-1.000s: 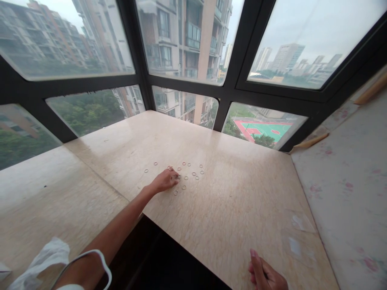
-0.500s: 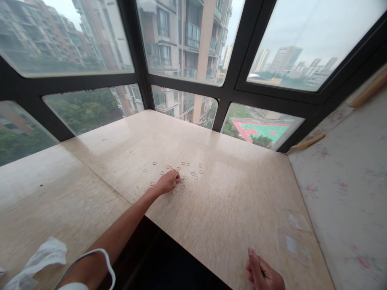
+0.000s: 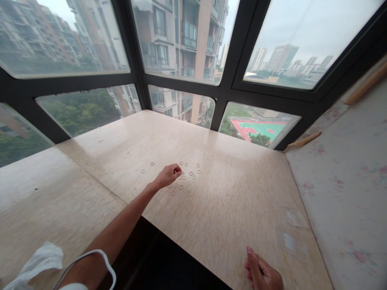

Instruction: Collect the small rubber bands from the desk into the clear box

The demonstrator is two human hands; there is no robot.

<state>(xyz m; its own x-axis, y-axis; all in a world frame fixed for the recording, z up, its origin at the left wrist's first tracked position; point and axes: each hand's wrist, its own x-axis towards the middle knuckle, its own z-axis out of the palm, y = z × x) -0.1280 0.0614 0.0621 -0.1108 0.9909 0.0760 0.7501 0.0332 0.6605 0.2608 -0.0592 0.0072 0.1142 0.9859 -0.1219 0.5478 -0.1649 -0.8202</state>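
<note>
Several small thin rings (image 3: pixel 191 173) lie scattered on the beige marble-patterned surface (image 3: pixel 211 209). Among them is my left hand (image 3: pixel 169 176), its thumb and fingertips brought together at the right side of the hand; whatever lies between them is too small to make out. Some rings are partly covered by that hand. At the lower right, my right hand (image 3: pixel 262 270) rests near the surface's front edge with its fingers curled and thumb laid over them. What it holds, if anything, is hidden.
A crumpled white tissue (image 3: pixel 42 259) lies at the lower left. A white cable (image 3: pixel 104 255) loops over my left forearm. Clear plastic packets (image 3: pixel 292 241) lie at the right beside the flowered wall (image 3: pixel 347 193). Dark-framed windows stand behind the surface.
My left hand has shifted slightly up among the rings, and its fingertips have lifted a little. My right hand stays curled in nearly the same place. The view has moved slightly.
</note>
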